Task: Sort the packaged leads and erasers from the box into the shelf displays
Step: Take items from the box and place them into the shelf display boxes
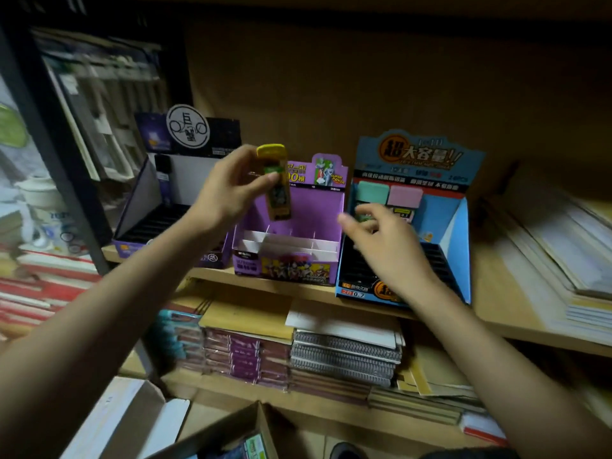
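Left hand [228, 190] pinches lead pack [279, 190], right hand [387, 246] blurred, box [228, 432] cropped

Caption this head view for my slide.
Left hand holds a yellow pack near purple display; right hand at blue display.

Lead packet [275, 183], centre of frame: yellow cap, orange-yellow body, green band over a dark printed figure
Middle display [298, 223], centre: purple walls, white dividers, multicoloured cartoon strip along the front
Right display [460, 226], right of centre: sky blue, black band of pale lettering, orange-and-black header emblem, black slotted floor
Mint case [372, 192] and pink case [404, 195], at its back: plain pastel
Left display [139, 207], left of centre: dark navy-purple, white inner wall
Round badge [188, 127], above it: white with black marks
Cardboard box [231, 432], bottom edge: brown
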{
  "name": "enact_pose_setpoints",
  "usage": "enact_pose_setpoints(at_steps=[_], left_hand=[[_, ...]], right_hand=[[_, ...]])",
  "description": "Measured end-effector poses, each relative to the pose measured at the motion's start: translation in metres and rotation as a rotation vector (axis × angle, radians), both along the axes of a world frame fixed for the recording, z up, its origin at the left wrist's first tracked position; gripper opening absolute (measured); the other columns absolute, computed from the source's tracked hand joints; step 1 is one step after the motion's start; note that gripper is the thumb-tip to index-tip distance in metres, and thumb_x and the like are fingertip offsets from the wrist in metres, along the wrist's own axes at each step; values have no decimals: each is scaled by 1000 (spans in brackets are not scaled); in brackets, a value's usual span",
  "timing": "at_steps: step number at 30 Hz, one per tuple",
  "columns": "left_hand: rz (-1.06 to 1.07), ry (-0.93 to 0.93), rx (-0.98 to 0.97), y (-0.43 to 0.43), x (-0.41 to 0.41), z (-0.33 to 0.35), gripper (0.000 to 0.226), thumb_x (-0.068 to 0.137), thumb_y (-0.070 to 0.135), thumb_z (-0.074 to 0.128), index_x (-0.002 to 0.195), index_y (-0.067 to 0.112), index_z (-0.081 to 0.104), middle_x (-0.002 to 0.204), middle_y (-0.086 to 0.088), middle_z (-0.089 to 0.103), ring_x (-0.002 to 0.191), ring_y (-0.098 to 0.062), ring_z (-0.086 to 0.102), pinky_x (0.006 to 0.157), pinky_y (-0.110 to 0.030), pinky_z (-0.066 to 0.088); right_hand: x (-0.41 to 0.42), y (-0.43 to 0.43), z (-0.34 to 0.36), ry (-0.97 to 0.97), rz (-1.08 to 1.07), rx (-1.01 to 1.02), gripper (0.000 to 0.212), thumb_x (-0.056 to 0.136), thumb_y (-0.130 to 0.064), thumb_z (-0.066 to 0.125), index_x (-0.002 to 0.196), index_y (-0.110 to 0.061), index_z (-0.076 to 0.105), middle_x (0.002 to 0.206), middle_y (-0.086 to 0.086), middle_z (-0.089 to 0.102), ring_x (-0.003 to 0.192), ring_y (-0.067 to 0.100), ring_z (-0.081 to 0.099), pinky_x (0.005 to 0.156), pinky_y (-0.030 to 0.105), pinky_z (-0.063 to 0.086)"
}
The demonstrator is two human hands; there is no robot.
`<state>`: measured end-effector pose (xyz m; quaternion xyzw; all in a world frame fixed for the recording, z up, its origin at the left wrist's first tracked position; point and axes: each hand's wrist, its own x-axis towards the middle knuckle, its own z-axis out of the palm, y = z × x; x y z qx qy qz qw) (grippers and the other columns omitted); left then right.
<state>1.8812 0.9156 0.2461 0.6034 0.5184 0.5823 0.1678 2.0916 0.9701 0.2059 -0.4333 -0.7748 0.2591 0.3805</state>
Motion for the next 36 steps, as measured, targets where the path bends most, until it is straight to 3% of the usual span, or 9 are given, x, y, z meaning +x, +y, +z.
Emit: enact_pose_setpoints(at_steps=[6,10,12,19,24,27,29,33,36], left_hand=[[171,426,-95,5,-30,-10,27,88,1,61,113,-2,52,107,-19,64,96,-36,62,85,-51,51],[157,632,-137,3,-29,-24,48,83,1,66,126,7,43,112,-18,66,101,-34,63,85,-50,52],[306,832,-56,3,-32,-29,55,80,6,69,129,10,44,118,-18,61,103,-37,59,84,-49,49],[493,1126,8,-3,-38,-25,42,86,24,65,128,21,59,130,-17,51,107,-40,48,80,-45,36],[583,1024,-31,-21,-39,-27,48,92,25,57,138,17,47,132,-15,47,111,-36,46,87,-45,36],[495,832,23,-61,-40,-46,27,89,13,61,116,7,62,114,-14,55,97,-33,55,79,-42,46],[369,656,-46,-100,-44,-73,15,88,10,60,103,13,62,97,3,56,82,-18,57,68,-26,46],[229,512,-446,-170,-49,-159,15,89,11,60,102,19,59,81,10,59,71,-8,59,61,-8,39],[149,454,-847,-209,-51,-242,19,91,16,59,109,9,62,91,-3,63,82,-20,61,68,-18,39]], right_hand=[[-12,3,-18,-120,32,10,54,89,-35,61,136,-24,36,125,1,50,93,16,55,74,26,38],[-7,4,-20,-136,50,-3,59,89,-27,63,139,-25,32,131,6,50,107,22,58,84,33,47],[-8,4,-20,-133,58,4,58,89,-24,63,139,-24,33,132,7,51,110,23,58,87,35,48],[-9,3,-15,-153,64,3,55,89,-25,63,136,-26,35,127,5,52,101,21,59,83,35,49],[-7,-14,-6,-216,46,172,56,89,-26,62,138,-21,36,133,2,45,117,19,49,91,30,41],[-8,-38,3,-157,140,283,40,89,-25,62,126,-19,50,120,-2,53,109,10,50,85,13,35],[-13,-59,-2,-178,293,259,25,88,-21,63,113,-17,59,104,-2,61,94,10,56,76,8,37],[-31,-98,-56,-557,636,87,22,88,-25,63,108,-16,63,94,-1,66,83,8,58,69,17,39],[-51,-120,-130,-773,757,-107,21,89,-24,61,105,-11,64,98,3,67,88,14,61,77,26,45]])
